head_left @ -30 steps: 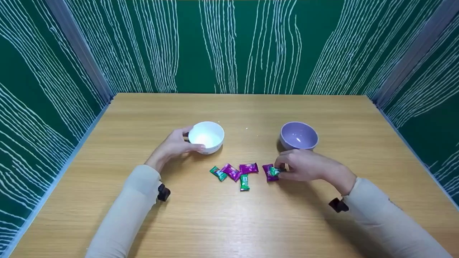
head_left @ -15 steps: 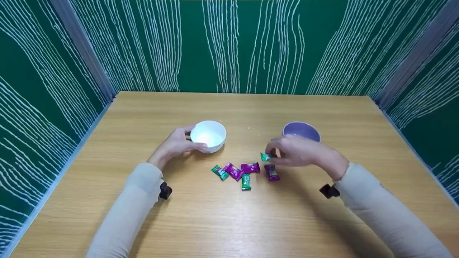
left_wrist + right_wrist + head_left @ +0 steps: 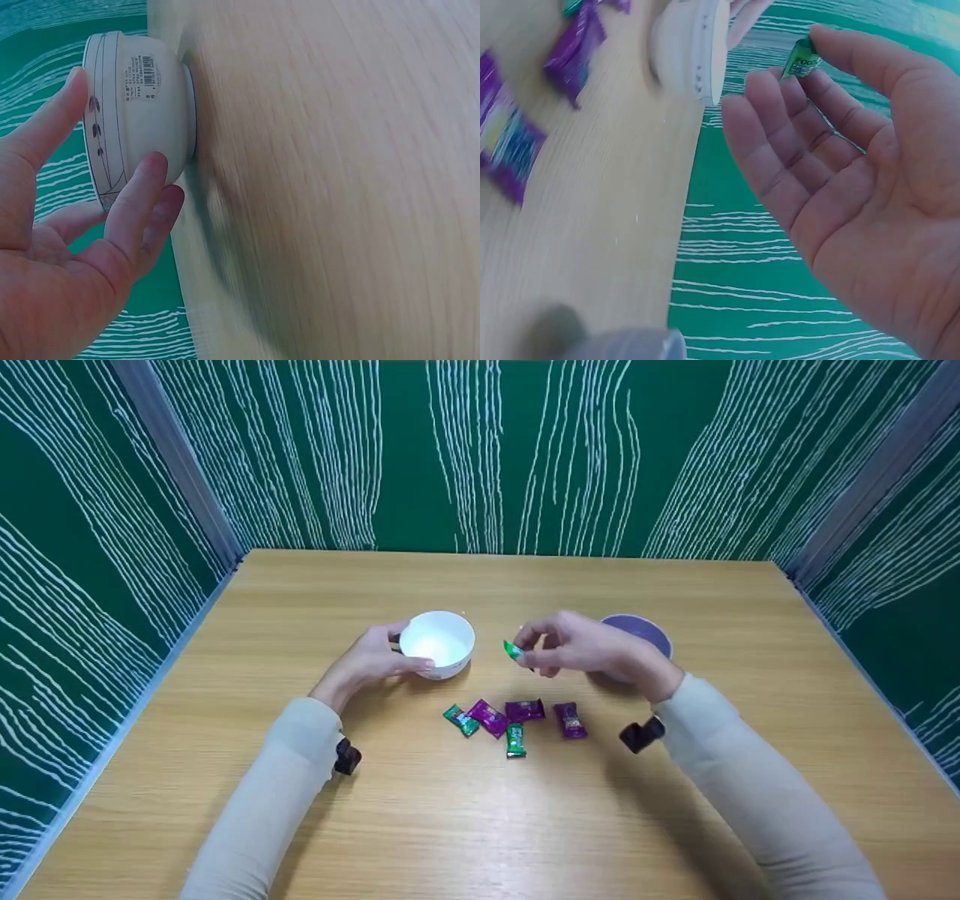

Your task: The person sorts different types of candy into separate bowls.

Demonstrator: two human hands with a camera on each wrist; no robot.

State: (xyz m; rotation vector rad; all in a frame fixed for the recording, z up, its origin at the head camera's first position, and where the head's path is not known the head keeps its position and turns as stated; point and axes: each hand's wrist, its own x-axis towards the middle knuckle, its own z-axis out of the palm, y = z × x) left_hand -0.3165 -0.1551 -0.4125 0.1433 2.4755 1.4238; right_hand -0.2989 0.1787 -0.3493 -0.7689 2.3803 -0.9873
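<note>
My left hand (image 3: 373,664) holds a white bowl (image 3: 437,641) by its left side, thumb at the rim and fingers against the outer wall. In the left wrist view the bowl (image 3: 154,112) shows a barcode label and a leaf pattern. Between thumb and fingertips, my right hand (image 3: 581,645) pinches a small green wrapped candy (image 3: 513,650) above the table, right of the white bowl. The same candy (image 3: 802,58) shows in the right wrist view. Behind the right hand stands a purple bowl (image 3: 645,631), partly hidden.
Nearer me on the wooden table (image 3: 480,817) lie purple candies (image 3: 488,718) and green candies (image 3: 516,740), most of them grouped. One purple candy (image 3: 570,720) lies apart on the right. Green walls (image 3: 420,457) with white lines enclose the table's back and sides.
My right hand has lifted the green candy off the purple one and carried it left and away from me, towards the white bowl. The left hand keeps its hold on the bowl.
</note>
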